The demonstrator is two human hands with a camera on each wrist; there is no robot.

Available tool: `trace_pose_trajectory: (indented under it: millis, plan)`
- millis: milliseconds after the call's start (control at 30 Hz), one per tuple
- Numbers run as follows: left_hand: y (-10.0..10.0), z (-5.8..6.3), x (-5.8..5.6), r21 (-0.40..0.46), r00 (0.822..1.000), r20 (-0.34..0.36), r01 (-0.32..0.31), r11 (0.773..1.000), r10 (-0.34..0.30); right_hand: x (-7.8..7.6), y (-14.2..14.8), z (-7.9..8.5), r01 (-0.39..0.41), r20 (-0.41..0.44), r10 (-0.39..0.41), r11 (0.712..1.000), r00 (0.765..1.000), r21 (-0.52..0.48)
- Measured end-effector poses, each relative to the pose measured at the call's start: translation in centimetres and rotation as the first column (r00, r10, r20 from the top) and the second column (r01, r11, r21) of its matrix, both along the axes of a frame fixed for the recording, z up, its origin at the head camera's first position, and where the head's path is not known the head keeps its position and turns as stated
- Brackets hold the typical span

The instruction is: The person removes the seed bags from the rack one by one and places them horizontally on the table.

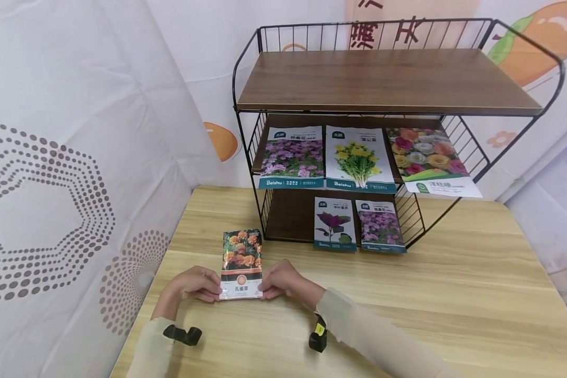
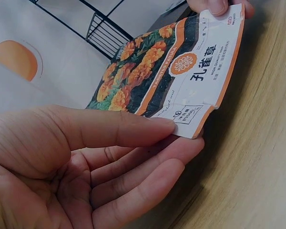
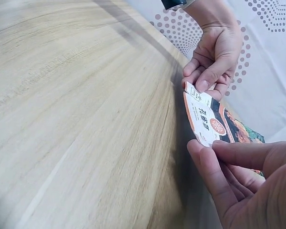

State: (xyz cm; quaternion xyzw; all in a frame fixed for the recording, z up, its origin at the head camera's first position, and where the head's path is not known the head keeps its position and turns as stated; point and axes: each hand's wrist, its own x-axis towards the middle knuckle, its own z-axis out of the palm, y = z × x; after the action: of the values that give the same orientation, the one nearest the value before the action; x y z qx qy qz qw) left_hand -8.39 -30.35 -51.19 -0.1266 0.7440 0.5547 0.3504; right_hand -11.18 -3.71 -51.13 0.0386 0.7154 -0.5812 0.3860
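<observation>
Both hands hold a seed packet (image 1: 241,264) with orange marigolds printed on it, just left of the shelf's front corner. My left hand (image 1: 197,284) pinches its lower left corner, thumb on top and fingers beneath, as the left wrist view shows of the packet (image 2: 181,71). At the lower right corner, my right hand (image 1: 283,280) pinches it between thumb and forefinger. In the right wrist view, the packet (image 3: 205,117) spans the two hands above the wooden tabletop, its printed face up.
A black wire shelf (image 1: 392,79) with brown boards stands at the back. Three large packets lie on its middle board, among them a yellow-flowered one (image 1: 359,157). Two smaller packets, one with a purple leaf (image 1: 334,223), lie on the bottom board. Fabric (image 1: 75,131) hangs behind.
</observation>
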Motion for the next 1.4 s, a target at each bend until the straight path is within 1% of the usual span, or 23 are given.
trace_pose_trajectory:
  millis: [233,400,667,900,1000,1200,1400]
  plan:
    - [-0.4,0.0,-0.2,-0.057,1.0,-0.009,-0.028,0.998,0.028,-0.2,-0.8,-0.4,0.02,0.006,-0.02,1.0,1.0,0.023]
    - [-0.4,0.0,-0.2,-0.1,0.997,-0.003,-0.075,0.992,0.075,-0.4,-1.1,-0.5,0.034,0.009,-0.034,0.999,0.999,0.027]
    - [0.0,0.0,-0.5,-0.164,0.988,0.003,-0.154,0.974,0.157,-0.8,-1.4,-1.1,0.062,0.017,-0.063,0.998,0.998,0.019]
    - [0.1,0.1,-0.7,-0.19,0.991,-0.003,-0.135,0.972,0.137,-0.8,-1.6,-1.4,0.073,0.022,-0.073,0.997,0.997,-0.002]
    - [0.2,0.2,-0.8,-0.214,0.99,-0.006,-0.136,0.967,0.138,-0.8,-1.7,-1.4,0.081,0.025,-0.081,0.997,0.996,-0.005]
    - [0.3,0.3,-0.9,-0.258,0.987,-0.017,-0.16,0.953,0.161,-0.7,-2.1,-1.4,0.086,0.021,-0.086,0.996,0.996,0.003]
    - [0.2,0.3,-0.7,-0.272,0.989,-0.02,-0.148,0.951,0.148,-0.4,-2.1,-1.5,0.074,0.024,-0.074,0.997,0.997,0.008]
